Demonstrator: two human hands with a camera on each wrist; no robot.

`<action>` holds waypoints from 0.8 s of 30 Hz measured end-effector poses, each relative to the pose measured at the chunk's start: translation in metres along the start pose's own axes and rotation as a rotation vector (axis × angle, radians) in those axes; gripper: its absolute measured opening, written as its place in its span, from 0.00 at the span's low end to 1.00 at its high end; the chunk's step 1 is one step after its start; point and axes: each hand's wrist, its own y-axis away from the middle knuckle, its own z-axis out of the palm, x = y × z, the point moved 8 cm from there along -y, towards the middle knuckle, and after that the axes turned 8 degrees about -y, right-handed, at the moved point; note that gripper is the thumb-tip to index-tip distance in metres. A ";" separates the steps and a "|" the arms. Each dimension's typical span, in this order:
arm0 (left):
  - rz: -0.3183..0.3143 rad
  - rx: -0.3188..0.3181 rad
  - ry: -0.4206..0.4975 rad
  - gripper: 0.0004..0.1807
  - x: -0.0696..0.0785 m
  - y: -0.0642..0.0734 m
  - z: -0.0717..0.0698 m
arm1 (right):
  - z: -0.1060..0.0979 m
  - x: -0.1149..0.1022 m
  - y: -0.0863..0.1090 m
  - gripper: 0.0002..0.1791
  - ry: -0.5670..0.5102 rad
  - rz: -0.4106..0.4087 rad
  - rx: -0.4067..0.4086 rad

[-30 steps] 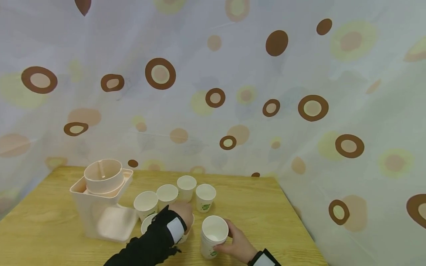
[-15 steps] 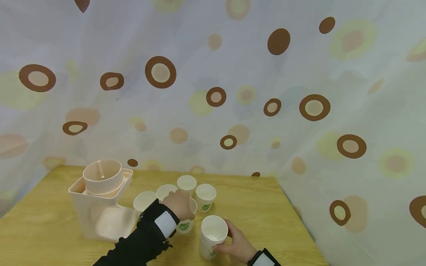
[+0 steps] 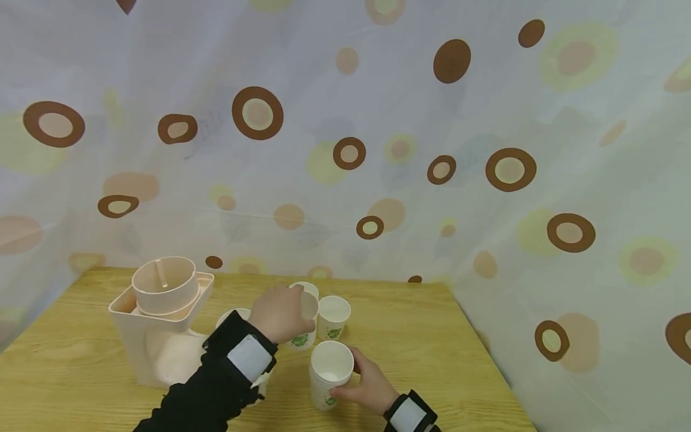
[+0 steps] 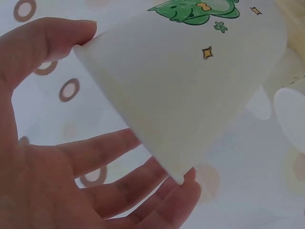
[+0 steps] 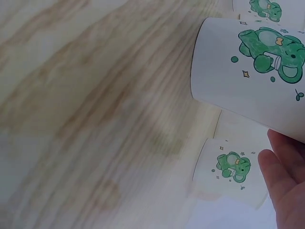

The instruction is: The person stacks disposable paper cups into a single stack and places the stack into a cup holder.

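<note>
My left hand (image 3: 281,315) pinches a white paper cup (image 3: 303,339) with a green print by its rim, overlapping the back cups in the head view. In the left wrist view, the thumb lies at one side of the rim of this cup (image 4: 190,90) and fingertips at the other. My right hand (image 3: 372,384) grips a short stack of nested paper cups (image 3: 324,387), upright at the front of the table. The right wrist view has the stack's printed side (image 5: 224,62) large at upper right, with the right hand's fingers (image 5: 281,167) against it.
Another paper cup (image 3: 333,318) stands behind the stack, and one more (image 3: 306,287) at the back. A cup rim (image 3: 233,313) shows left of my left hand, whose arm hides other cups. A cream-coloured container with a round top (image 3: 164,288) stands left on the wooden table (image 3: 421,336).
My left hand has moved away from me and slightly left, bringing the cup from the front up towards the back cups. My right hand and the stack have shifted slightly left.
</note>
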 end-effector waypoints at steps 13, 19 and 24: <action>0.056 0.005 0.103 0.34 0.018 0.005 -0.011 | 0.010 -0.002 -0.012 0.38 -0.021 -0.022 -0.030; 0.061 -0.009 0.114 0.34 0.023 0.008 -0.009 | 0.011 0.000 -0.015 0.38 -0.018 0.000 -0.041; 0.089 -0.013 0.110 0.34 0.028 0.010 -0.010 | 0.013 0.001 -0.021 0.37 -0.034 0.027 -0.059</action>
